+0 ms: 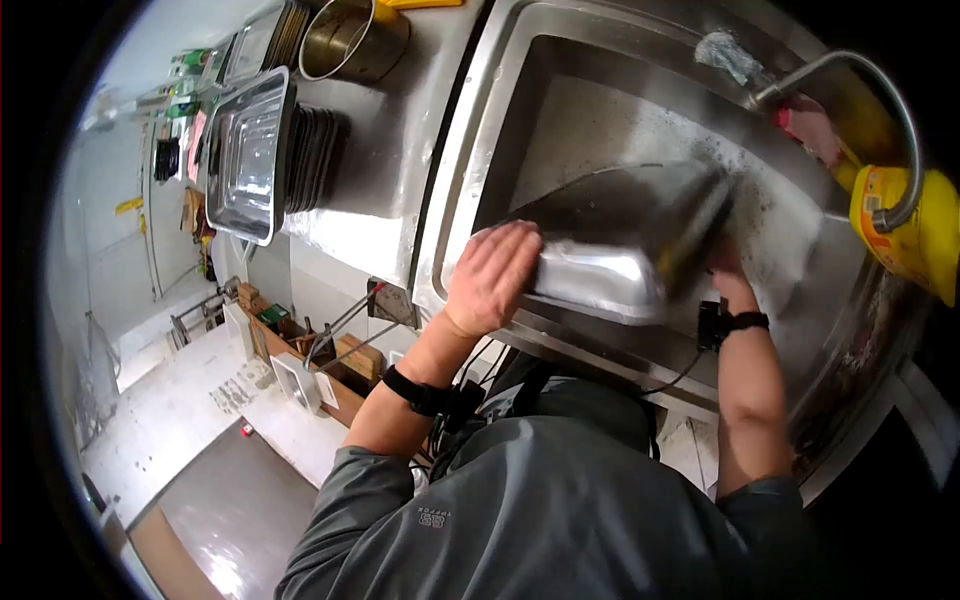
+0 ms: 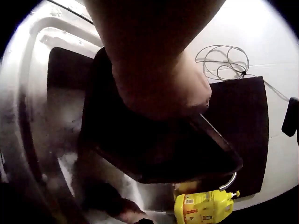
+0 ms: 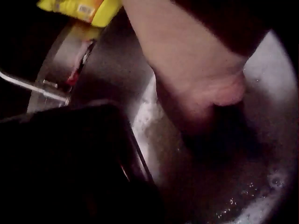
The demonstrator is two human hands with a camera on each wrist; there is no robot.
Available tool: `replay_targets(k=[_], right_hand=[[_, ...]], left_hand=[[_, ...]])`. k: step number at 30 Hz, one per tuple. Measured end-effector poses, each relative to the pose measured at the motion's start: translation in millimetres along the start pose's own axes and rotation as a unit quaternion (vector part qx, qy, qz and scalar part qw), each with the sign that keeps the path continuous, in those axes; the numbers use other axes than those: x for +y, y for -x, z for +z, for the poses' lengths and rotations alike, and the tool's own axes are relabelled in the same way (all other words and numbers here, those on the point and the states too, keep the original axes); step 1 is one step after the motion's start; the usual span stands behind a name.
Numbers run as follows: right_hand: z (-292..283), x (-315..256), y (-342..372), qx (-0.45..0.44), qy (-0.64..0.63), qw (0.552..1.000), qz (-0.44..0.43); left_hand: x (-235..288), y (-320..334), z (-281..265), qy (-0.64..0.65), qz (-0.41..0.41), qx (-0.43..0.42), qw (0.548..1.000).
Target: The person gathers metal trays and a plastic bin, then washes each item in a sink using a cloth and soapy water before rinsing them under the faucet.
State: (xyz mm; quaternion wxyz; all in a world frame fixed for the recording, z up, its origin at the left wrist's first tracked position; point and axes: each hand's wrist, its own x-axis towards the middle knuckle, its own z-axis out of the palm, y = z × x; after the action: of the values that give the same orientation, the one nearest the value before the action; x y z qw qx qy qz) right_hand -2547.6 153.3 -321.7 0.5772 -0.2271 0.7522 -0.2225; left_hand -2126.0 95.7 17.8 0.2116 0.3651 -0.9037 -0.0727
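Note:
A deep rectangular metal pan (image 1: 605, 270) is tilted over the near side of a steel sink (image 1: 505, 50), blurred in the head view. My left hand (image 1: 492, 275) grips it at its left end, fingers laid over the edge. In the left wrist view the pan (image 2: 140, 154) is a dark shape beneath that hand. Beyond the pan's right end, my right hand (image 1: 728, 268) reaches low into the sink. Its fingers are lost in dark, foamy water (image 3: 252, 196) in the right wrist view, so I cannot tell what they hold.
A curved faucet (image 1: 915, 130) and a yellow jug (image 1: 905, 225) stand at the sink's right. A grey scrubbing cloth (image 1: 730, 58) lies on the back rim. On the left counter are stacked metal pans (image 1: 245, 160) and a round pot (image 1: 355, 45).

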Motion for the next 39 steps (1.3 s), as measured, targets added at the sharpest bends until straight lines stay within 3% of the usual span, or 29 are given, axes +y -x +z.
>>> replay_targets(k=[3,6,7,8,9,10,11,13,17,19,20,22,24,26,28,29,30,31,32,33,34,36,38,39], right_hand=[[-4.0,-93.3,109.6,0.005,-0.212,0.975,0.071],[-19.4,-64.1,91.5,-0.016,-0.204,0.974,0.094],[-15.0,-69.8,94.1,0.054,-0.166,0.98,0.1],[-17.2,-67.0,85.2,0.052,-0.168,0.979,0.101],[-23.0,-62.0,72.1,0.086,0.032,0.995,0.048],[-24.3,-57.8,61.2,0.114,0.229,0.967,-0.008],[-21.8,-57.4,55.5,0.109,0.227,0.968,-0.006],[-18.7,-56.9,42.9,0.203,0.322,0.924,-0.002],[1.2,-54.2,24.0,0.149,0.278,0.949,-0.026],[18.2,-99.7,59.7,0.109,0.266,0.942,-0.172],[24.0,-101.3,67.3,0.108,0.269,0.942,-0.17],[32.7,-106.1,83.5,0.066,0.203,0.943,-0.257],[53.2,-120.0,111.1,0.058,0.171,0.942,-0.281],[70.9,-133.8,132.3,-0.012,0.115,0.952,-0.282],[92.8,-121.4,125.4,-0.041,0.103,0.928,-0.356],[96.0,-142.7,145.1,-0.036,0.175,0.916,-0.359],[99.5,-142.6,146.0,-0.038,0.172,0.917,-0.358],[102.9,-144.5,145.5,-0.033,0.164,0.924,-0.344],[106.3,-148.7,144.9,-0.028,0.157,0.93,-0.331],[108.7,-152.6,145.9,-0.029,0.156,0.929,-0.335],[109.9,-160.4,153.8,-0.031,0.149,0.922,-0.356],[115.8,-173.9,174.8,-0.039,0.146,0.914,-0.377],[127.0,-189.5,196.0,-0.08,0.155,0.886,-0.43],[137.0,-193.2,203.6,-0.086,0.142,0.874,-0.457]], left_hand=[[5.2,7.9,-4.8,0.005,0.069,-0.049,0.996],[10.4,20.8,-2.4,0.035,0.089,-0.076,0.993],[10.7,24.0,-0.8,0.044,0.069,-0.077,0.994],[9.5,25.9,0.5,0.049,0.051,-0.078,0.994],[9.8,29.0,1.1,0.043,0.039,-0.078,0.995],[9.4,30.1,-0.3,0.04,0.037,-0.082,0.995],[9.3,31.3,-1.8,0.033,0.034,-0.099,0.994],[10.8,37.2,-0.3,0.028,0.018,-0.124,0.992],[16.3,51.0,7.9,0.018,-0.044,-0.119,0.992],[18.0,52.5,10.9,0.002,-0.071,-0.111,0.991],[20.3,53.8,11.3,-0.018,-0.099,-0.1,0.99],[26.0,58.3,14.1,-0.029,-0.138,-0.082,0.987],[25.0,61.9,19.1,-0.06,-0.21,-0.041,0.975],[29.2,69.2,18.2,-0.045,-0.233,-0.064,0.969],[38.3,70.9,20.2,0.003,-0.353,0.021,0.935],[42.6,66.7,15.2,-0.023,-0.368,0.0,0.929],[45.9,71.5,15.1,-0.026,-0.367,-0.003,0.93],[48.0,78.7,17.1,0.231,-0.448,0.067,0.861],[49.3,84.0,18.4,0.468,-0.491,0.133,0.722],[51.6,89.2,18.9,0.509,-0.567,0.148,0.631],[58.1,83.9,19.9,0.563,-0.577,0.218,0.55],[62.8,58.4,11.9,0.591,-0.646,0.233,0.423],[60.2,64.2,21.6,0.603,-0.648,0.218,0.411],[60.0,68.9,29.8,0.575,-0.636,0.185,0.48]])
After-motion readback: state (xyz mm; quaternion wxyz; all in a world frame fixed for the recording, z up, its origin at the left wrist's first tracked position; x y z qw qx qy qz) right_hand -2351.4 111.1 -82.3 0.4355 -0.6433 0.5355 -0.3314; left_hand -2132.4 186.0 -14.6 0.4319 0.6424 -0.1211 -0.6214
